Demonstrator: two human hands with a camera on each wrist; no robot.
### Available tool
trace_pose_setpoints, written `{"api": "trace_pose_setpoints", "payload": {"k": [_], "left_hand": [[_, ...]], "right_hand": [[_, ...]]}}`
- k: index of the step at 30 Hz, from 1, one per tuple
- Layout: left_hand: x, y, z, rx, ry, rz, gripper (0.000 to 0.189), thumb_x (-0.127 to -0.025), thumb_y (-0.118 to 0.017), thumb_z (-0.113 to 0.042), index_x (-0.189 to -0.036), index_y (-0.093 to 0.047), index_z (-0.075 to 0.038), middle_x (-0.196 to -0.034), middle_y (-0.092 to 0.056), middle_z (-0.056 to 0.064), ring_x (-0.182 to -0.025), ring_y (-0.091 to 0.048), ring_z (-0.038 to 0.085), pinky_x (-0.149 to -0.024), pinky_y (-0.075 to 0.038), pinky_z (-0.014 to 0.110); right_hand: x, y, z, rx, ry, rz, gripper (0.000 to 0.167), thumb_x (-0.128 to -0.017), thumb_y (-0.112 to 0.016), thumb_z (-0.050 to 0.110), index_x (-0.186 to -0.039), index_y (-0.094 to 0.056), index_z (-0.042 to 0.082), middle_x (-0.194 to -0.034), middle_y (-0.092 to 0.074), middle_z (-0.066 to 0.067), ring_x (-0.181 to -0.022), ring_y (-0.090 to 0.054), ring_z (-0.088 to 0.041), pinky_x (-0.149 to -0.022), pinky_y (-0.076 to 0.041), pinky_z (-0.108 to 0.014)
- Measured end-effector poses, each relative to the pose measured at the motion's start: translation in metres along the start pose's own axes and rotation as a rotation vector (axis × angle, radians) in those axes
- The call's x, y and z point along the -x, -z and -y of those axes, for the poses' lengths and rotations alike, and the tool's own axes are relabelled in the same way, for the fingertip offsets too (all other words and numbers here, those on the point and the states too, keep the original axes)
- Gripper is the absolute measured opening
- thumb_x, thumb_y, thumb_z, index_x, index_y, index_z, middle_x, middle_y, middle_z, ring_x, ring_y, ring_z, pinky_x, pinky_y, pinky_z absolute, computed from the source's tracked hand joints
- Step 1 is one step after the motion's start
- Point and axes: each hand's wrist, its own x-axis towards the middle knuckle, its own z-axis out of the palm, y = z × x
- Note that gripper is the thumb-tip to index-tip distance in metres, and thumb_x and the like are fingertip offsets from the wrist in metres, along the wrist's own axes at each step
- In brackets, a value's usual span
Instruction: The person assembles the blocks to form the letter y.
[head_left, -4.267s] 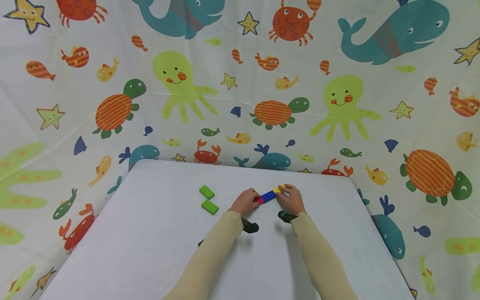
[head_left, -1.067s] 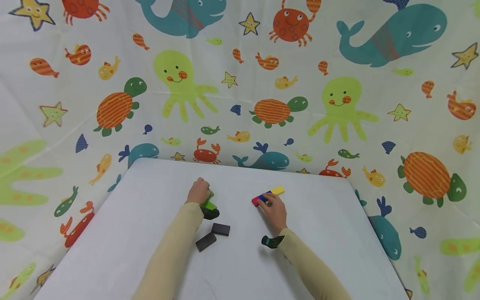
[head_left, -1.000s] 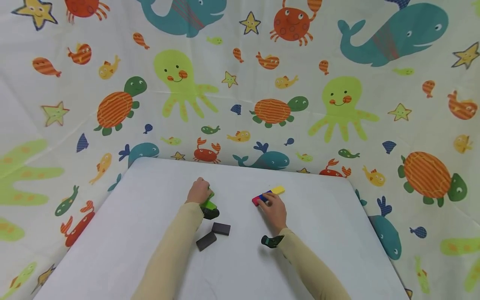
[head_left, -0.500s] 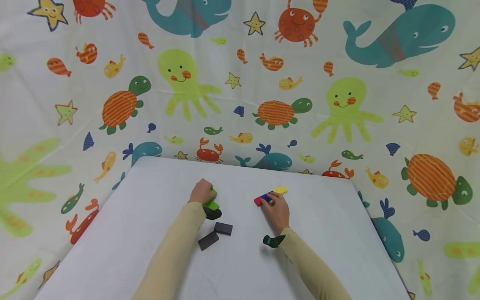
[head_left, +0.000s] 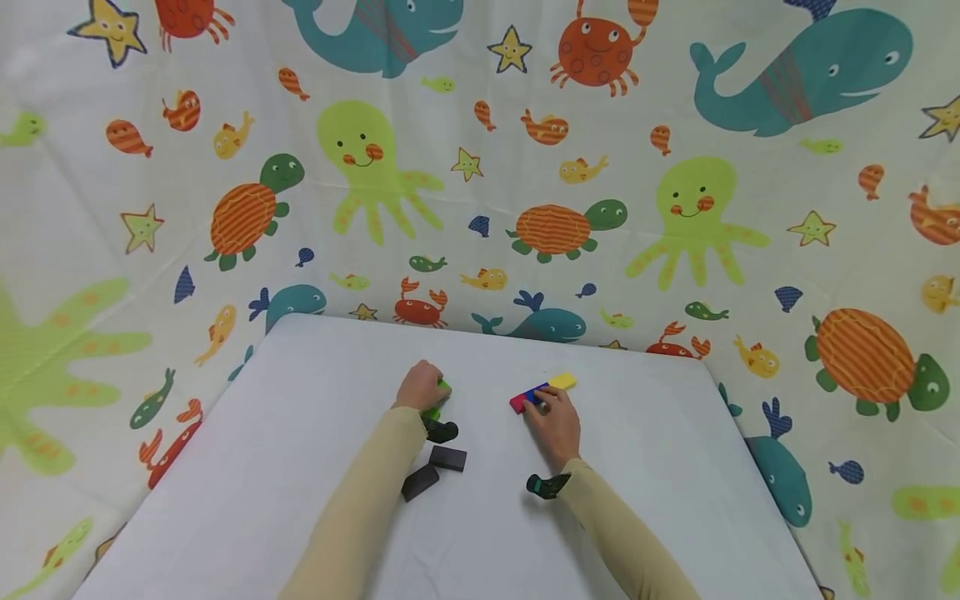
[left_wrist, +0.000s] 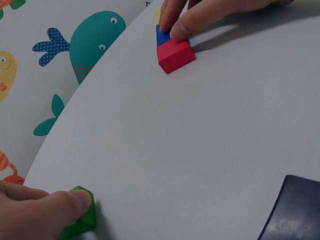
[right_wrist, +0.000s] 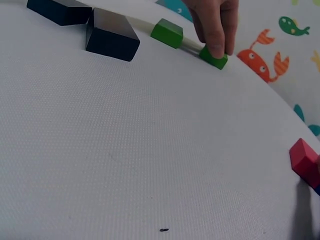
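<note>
My left hand (head_left: 422,387) pinches a green block (right_wrist: 214,59) between thumb and fingers, low over the white table or touching it. A second green block (right_wrist: 167,33) lies close by, mostly covered by the left hand in the head view. Over to the right, a red block (head_left: 517,404), a blue block (left_wrist: 162,37) and a yellow block (head_left: 564,381) lie end to end in a slanting row. My right hand (head_left: 557,423) grips the blue block in the middle, its thumb close to the red one.
Two dark blocks (head_left: 447,458) lie on the table (head_left: 480,533) nearer the body, by the left wrist. Behind the table hangs a white cloth (head_left: 480,83) printed with sea animals.
Both hands were at the coloured row; the left then went over to the green blocks. In the last half second it has shifted slightly right with one green block. The right hand stays put.
</note>
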Motion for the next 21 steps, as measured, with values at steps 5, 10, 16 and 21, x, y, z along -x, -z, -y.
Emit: {"api": "trace_pose_setpoints", "payload": {"k": [5, 10, 16, 21], "left_hand": [[-0.003, -0.007, -0.012, 0.019, -0.016, -0.009, 0.017, -0.079, -0.076, -0.013, -0.086, -0.074, 0.003, -0.082, -0.058, 0.011, -0.073, -0.048, 0.021, -0.069, -0.045, 0.037], [-0.001, -0.014, -0.025, 0.021, -0.016, -0.019, 0.018, -0.079, -0.076, -0.011, -0.088, -0.074, 0.003, -0.082, -0.058, 0.011, -0.073, -0.049, 0.021, -0.069, -0.046, 0.037], [0.002, -0.018, -0.037, -0.011, -0.015, -0.03, 0.017, -0.079, -0.077, -0.013, -0.088, -0.073, 0.002, -0.08, -0.058, 0.009, -0.072, -0.049, 0.02, -0.07, -0.048, 0.036], [0.008, -0.015, -0.048, -0.006, -0.002, -0.016, 0.018, -0.079, -0.078, -0.013, -0.088, -0.073, 0.002, -0.08, -0.057, 0.009, -0.072, -0.05, 0.02, -0.069, -0.048, 0.037]], "right_hand": [[0.0, 0.0, 0.0, 0.006, 0.003, -0.005, 0.039, -0.087, -0.074, 0.032, -0.116, -0.072, 0.005, -0.121, -0.06, -0.01, -0.093, -0.06, -0.022, -0.084, -0.051, -0.039], [0.003, 0.003, 0.002, 0.011, -0.008, 0.019, 0.039, -0.088, -0.074, 0.032, -0.116, -0.072, 0.005, -0.122, -0.06, -0.011, -0.097, -0.061, -0.022, -0.088, -0.051, -0.04], [0.006, 0.008, 0.005, 0.045, -0.007, 0.021, 0.04, -0.089, -0.073, 0.034, -0.117, -0.072, 0.006, -0.124, -0.061, -0.01, -0.107, -0.06, -0.026, -0.093, -0.047, -0.044], [0.008, 0.011, 0.004, 0.121, 0.006, 0.012, 0.041, -0.088, -0.072, 0.039, -0.117, -0.072, 0.01, -0.126, -0.063, -0.008, -0.119, -0.056, -0.029, -0.095, -0.04, -0.053]]}}
